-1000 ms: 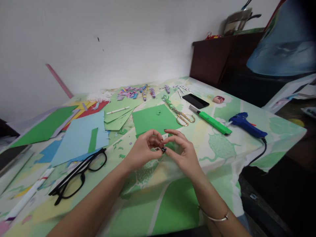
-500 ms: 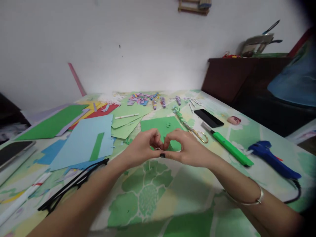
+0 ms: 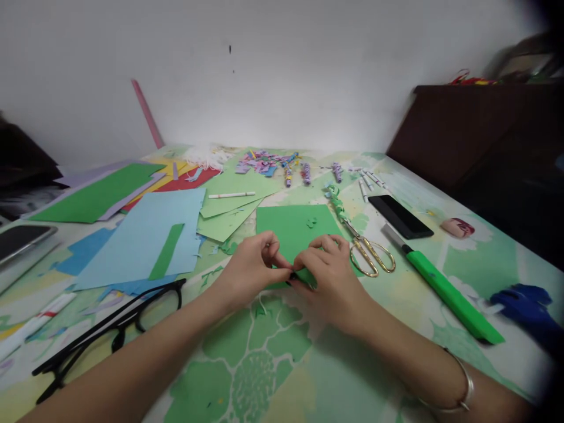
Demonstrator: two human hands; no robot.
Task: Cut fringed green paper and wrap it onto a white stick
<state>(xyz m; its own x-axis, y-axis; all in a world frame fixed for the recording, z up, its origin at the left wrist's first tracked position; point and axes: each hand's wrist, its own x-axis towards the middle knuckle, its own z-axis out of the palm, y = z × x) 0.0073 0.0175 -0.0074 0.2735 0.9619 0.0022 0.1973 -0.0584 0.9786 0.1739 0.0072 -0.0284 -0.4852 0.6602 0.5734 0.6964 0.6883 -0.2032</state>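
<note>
My left hand (image 3: pixel 255 267) and my right hand (image 3: pixel 328 276) meet at the fingertips over the near edge of a green paper sheet (image 3: pixel 286 226). Both are closed in a pinch, thumbs and index fingers nearly touching. A bit of green shows between the right fingers, but whatever they pinch is too small and covered to name. On the sheet lies a small curled green scrap (image 3: pixel 312 222). Gold-handled scissors (image 3: pixel 372 255) rest just right of my right hand, their blades towards a cluster of green paper curls (image 3: pixel 336 202).
At right lie a green utility knife (image 3: pixel 453 294), a black phone (image 3: pixel 400 216) and a blue glue gun (image 3: pixel 526 311). Black glasses (image 3: pixel 118 335) sit beside my left forearm. Light blue paper (image 3: pixel 141 235) with a green strip (image 3: pixel 167 252) is at left. Rolled paper pieces (image 3: pixel 306 174) stand farther back.
The view has shifted and come closer to the table. My right hand has turned more palm-down, its other fingers now folded over the green sheet. The fingertips stay together.
</note>
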